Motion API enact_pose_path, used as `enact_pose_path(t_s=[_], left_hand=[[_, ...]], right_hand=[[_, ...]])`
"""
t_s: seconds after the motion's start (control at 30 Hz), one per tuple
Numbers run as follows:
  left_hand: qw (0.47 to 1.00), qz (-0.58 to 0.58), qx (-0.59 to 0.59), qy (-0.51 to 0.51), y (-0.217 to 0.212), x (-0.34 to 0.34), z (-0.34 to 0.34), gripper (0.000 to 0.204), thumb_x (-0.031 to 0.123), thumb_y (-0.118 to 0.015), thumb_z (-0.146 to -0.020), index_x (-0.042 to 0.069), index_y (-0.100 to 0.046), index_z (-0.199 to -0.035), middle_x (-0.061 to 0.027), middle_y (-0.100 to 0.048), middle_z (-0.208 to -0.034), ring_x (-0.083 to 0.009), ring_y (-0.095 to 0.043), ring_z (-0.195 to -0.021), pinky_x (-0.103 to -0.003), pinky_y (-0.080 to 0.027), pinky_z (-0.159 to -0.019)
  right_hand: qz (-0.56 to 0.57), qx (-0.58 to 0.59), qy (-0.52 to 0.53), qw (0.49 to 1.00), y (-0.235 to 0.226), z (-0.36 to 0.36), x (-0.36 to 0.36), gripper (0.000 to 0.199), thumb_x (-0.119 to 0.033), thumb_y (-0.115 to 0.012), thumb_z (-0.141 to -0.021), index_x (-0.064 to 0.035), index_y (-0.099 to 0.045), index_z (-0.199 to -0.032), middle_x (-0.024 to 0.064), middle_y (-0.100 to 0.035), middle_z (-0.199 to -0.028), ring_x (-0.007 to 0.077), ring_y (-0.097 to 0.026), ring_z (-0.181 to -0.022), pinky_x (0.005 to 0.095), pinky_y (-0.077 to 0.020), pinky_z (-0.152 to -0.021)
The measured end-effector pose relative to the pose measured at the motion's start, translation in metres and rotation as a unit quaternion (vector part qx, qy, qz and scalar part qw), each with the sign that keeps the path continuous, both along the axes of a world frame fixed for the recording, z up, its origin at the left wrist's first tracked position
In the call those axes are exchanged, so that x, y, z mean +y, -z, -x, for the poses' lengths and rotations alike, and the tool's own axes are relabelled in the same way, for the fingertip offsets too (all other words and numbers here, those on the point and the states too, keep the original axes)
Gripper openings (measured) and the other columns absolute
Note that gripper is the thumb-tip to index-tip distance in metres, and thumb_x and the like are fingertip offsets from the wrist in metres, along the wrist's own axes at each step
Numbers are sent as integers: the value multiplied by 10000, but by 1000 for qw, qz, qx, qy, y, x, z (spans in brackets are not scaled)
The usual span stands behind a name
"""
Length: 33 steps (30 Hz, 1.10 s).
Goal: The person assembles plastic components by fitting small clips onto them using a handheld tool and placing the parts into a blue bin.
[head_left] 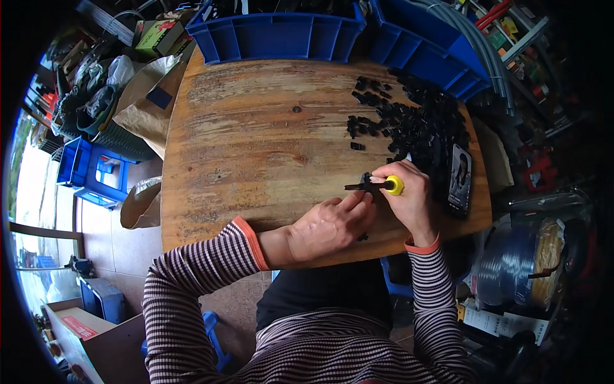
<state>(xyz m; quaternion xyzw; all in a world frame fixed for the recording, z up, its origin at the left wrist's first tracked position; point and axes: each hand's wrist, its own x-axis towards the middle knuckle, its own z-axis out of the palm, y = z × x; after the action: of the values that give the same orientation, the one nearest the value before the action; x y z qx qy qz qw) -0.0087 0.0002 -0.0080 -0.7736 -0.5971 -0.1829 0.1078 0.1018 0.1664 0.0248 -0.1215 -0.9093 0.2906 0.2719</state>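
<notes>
Near the front edge of the wooden table, my left hand pinches a small black plastic piece between thumb and fingers. My right hand is closed round a slim dark tool with a yellow end. Its dark shaft points left, across the black piece; its exact kind I cannot make out. Both hands nearly meet here, and the fingers partly hide the piece. To the far right of them spreads a heap of similar small black pieces, with one lone piece at its left edge.
A phone with its screen lit lies at the right edge of the wooden table. Two blue crates stand along the far edge. Paper bags are at the left; coiled clear tubing sits at the right.
</notes>
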Motion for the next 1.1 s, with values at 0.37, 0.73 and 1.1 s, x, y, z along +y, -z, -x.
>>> enact_pose_path(t_s=[0.37, 0.73, 1.1], left_hand=[[999, 31, -23, 5, 0, -2, 4, 474, 150, -575, -784, -3, -562, -1232, -169, -527, -1281, -294, -533, -1189, -344, -518, -898], [999, 8, -27, 29, -2, 3, 9, 463, 140, -570, -789, 1, -567, -1230, -161, -511, -1322, -299, -517, -1209, -363, -513, -898], [993, 43, -104, -19, -13, 51, 53, 445, 23, -642, -727, 86, -604, -1166, -100, -576, -1090, -271, -587, -989, -364, -512, -788]], right_hand=[[-31, -41, -171, 984, -14, 6, 17, 94, -20, -693, -804, -33, -620, -862, 61, -643, -736, 184, -608, -674, 290, -495, -603], [363, 211, -5, 907, -27, 20, 12, 98, -126, -663, -889, -38, -631, -914, 9, -618, -714, 48, -555, -619, 200, -461, -561], [-100, -67, 36, 992, 5, -54, 27, 192, 52, -643, -756, 4, -633, -942, 91, -606, -872, 246, -619, -829, 330, -491, -716]])
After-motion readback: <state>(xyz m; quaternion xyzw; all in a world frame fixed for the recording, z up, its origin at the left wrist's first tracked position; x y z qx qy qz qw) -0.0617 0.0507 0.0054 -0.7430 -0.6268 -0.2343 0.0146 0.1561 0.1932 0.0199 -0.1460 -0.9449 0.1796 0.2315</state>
